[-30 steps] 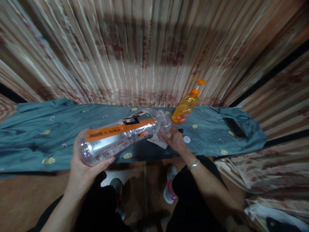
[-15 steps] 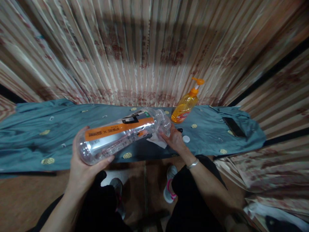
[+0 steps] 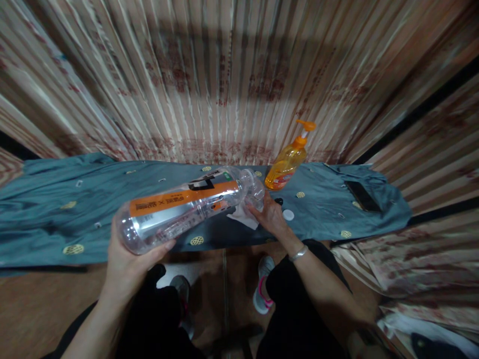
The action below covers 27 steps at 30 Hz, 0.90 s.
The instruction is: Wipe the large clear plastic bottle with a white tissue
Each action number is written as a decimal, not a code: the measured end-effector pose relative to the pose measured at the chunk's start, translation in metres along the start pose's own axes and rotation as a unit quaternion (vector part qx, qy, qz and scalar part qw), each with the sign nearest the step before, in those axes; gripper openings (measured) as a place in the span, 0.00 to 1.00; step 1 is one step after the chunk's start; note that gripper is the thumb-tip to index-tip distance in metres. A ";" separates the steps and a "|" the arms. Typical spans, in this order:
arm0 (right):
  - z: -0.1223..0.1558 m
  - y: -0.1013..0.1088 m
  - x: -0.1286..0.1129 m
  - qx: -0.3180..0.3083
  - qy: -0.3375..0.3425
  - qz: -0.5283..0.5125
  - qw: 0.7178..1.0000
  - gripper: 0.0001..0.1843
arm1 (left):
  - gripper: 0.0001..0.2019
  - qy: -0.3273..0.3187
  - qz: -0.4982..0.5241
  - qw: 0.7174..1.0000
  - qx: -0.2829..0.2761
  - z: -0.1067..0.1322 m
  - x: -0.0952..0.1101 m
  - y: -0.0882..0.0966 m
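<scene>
A large clear plastic bottle (image 3: 183,209) with an orange and silver label lies tilted across the view, its neck end up and to the right. My left hand (image 3: 130,254) is wrapped round its base, thumb along the near side. My right hand (image 3: 267,212) is closed on a small clear plastic piece (image 3: 256,192) right at the bottle's neck; its exact kind is hard to make out, and whether the two touch I cannot tell. Below that hand lies a crumpled white tissue (image 3: 244,217). Close by are a white cap (image 3: 288,215) and a small black cap-like thing (image 3: 279,201).
An orange pump bottle (image 3: 286,167) with yellow-orange liquid stands behind my right hand. A dark phone (image 3: 362,196) lies at the right of the long, narrow surface under a grey-green cloth (image 3: 322,219). Pleated curtains (image 3: 232,89) hang close behind and at the sides.
Almost nothing differs. The large bottle and my left hand have shifted very slightly left; my right hand keeps its place at the neck.
</scene>
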State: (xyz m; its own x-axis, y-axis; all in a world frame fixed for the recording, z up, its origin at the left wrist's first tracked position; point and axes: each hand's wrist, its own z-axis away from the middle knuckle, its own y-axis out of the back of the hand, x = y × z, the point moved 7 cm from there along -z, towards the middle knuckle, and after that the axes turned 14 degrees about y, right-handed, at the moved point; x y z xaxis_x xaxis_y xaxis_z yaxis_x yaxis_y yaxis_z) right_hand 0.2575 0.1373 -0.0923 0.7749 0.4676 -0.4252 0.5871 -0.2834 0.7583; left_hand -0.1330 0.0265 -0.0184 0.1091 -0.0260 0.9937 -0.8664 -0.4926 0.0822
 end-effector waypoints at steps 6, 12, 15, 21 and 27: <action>0.000 -0.001 0.000 -0.003 -0.005 -0.006 1.000 0.36 | 0.61 0.088 0.035 0.995 0.019 0.001 0.006 -0.001; 0.001 -0.002 0.004 0.002 -0.008 -0.008 1.000 0.36 | 0.61 0.102 0.020 0.994 0.023 0.001 0.010 -0.001; 0.001 -0.002 0.004 0.001 -0.006 -0.010 1.000 0.37 | 0.63 0.107 0.012 0.994 0.019 0.001 0.009 -0.001; 0.001 -0.001 0.003 -0.006 -0.018 -0.022 1.000 0.35 | 0.59 0.114 0.022 0.993 0.007 0.002 0.015 -0.004; -0.001 0.001 0.000 -0.015 -0.028 -0.019 0.999 0.35 | 0.58 0.102 0.031 0.994 0.018 0.006 0.021 -0.008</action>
State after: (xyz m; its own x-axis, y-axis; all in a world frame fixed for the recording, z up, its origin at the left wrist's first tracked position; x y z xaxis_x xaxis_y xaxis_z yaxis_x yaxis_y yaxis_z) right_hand 0.2580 0.1379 -0.0917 0.7645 0.4297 -0.4806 0.6100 -0.2412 0.7548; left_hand -0.1206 0.0249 0.0018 -0.0480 0.1180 0.9919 -0.8504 -0.5257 0.0214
